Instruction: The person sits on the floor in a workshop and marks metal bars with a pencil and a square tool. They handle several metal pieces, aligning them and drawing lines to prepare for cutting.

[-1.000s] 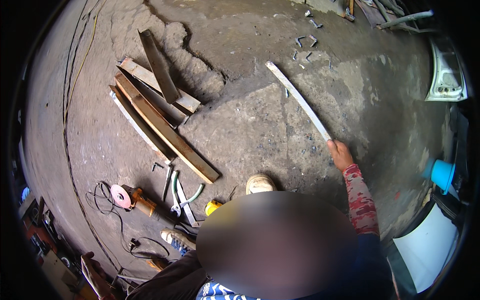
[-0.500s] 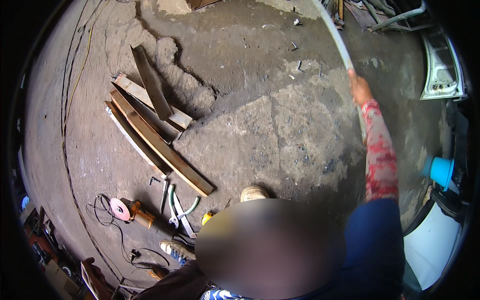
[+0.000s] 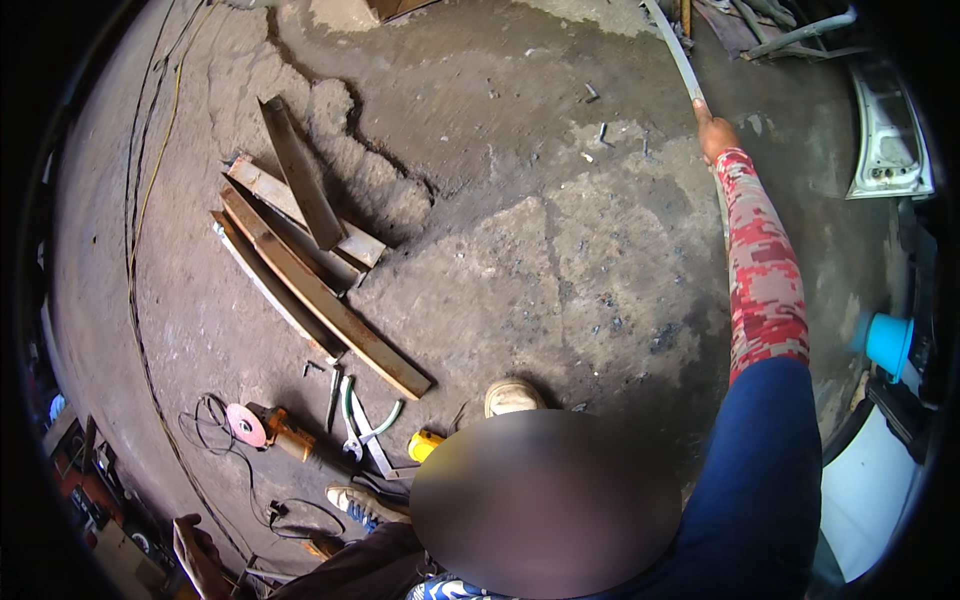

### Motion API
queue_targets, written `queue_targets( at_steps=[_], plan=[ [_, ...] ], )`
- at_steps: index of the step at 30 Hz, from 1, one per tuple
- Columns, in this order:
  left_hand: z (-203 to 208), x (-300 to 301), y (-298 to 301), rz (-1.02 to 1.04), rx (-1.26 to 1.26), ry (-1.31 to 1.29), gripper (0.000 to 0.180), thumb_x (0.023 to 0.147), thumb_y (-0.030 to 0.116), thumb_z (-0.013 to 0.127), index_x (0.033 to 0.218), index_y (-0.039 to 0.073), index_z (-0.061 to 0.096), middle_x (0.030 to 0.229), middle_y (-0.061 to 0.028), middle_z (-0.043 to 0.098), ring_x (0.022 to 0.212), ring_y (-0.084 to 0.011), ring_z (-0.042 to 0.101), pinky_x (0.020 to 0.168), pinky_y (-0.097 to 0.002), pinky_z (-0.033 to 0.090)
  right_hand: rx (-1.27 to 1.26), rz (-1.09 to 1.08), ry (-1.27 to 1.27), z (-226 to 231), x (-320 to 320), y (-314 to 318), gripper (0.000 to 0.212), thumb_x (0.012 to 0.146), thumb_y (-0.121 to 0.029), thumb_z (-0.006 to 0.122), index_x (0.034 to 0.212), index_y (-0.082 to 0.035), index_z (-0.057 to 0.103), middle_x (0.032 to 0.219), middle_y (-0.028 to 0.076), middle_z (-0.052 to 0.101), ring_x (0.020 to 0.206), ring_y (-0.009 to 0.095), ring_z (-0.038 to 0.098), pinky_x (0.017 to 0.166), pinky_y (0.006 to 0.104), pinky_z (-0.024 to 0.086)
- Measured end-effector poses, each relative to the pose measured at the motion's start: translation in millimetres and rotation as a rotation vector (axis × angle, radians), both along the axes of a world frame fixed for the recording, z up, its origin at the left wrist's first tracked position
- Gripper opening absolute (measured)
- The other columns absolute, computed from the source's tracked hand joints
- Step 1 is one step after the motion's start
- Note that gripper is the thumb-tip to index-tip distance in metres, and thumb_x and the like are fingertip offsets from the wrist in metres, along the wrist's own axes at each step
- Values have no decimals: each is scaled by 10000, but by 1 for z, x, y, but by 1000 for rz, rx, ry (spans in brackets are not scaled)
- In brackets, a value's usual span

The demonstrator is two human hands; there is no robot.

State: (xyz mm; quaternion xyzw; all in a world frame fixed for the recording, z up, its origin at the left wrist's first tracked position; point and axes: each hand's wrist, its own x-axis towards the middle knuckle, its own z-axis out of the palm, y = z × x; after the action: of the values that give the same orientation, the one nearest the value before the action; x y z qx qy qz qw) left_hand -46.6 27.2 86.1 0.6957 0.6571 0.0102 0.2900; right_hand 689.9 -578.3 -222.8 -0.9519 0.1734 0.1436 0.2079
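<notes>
My right arm, in a red camouflage sleeve, stretches far out along the right side. At its end my right hand is closed round a long, narrow, pale grey bar. The bar runs past the hand both ways: its far part goes out through the upper edge, and its near part lies partly hidden behind the wrist and sleeve. My left hand is out of view. A blurred oval covers the lower middle.
Rusty metal channels lie piled at left. Nearer are an angle grinder with a pink disc, green-handled pliers and a yellow tool. My shoe stands mid-floor. Cables run down the left; a blue bucket and white panel are right.
My right hand has moved farther away from me, the bar still in its grip. The arm is straighter, and the view has shifted slightly.
</notes>
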Motion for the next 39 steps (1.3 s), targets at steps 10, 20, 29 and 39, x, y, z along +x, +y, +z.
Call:
queue_targets(
  at_steps=[10,20,29,39],
  plan=[
    [11,32,-21,37,-101,186,448,1071,469,537,1155,89,759,751,81,470,608,-49,372,532,-237,284,125,344,74,-11,-301,-89,486,1085,-459,585,953,3,655,809,280,623,735,481,571,693,500,476],
    [-20,-14,34,-98,-134,62,506,1095,592,506,1076,121,692,638,68,448,445,-35,359,393,-232,233,-228,305,-33,-26,-113,-54,835,1052,-725,416,1047,34,764,990,337,715,1022,536,681,859,578,527],
    [-11,-54,31,-56,-202,64,488,1111,576,495,1074,132,692,612,68,478,434,-36,371,387,-224,252,337,302,-126,-4,-207,-44,565,1097,-534,545,967,-2,685,722,193,588,653,304,493,663,468,453],
    [-5,-12,18,-33,-307,287,362,1065,408,551,1105,120,768,724,91,453,595,-57,358,538,-260,283,194,-8,63,-22,-474,-67,455,1109,-386,531,1084,42,683,934,306,694,888,515,673,765,525,511]
  ],
)
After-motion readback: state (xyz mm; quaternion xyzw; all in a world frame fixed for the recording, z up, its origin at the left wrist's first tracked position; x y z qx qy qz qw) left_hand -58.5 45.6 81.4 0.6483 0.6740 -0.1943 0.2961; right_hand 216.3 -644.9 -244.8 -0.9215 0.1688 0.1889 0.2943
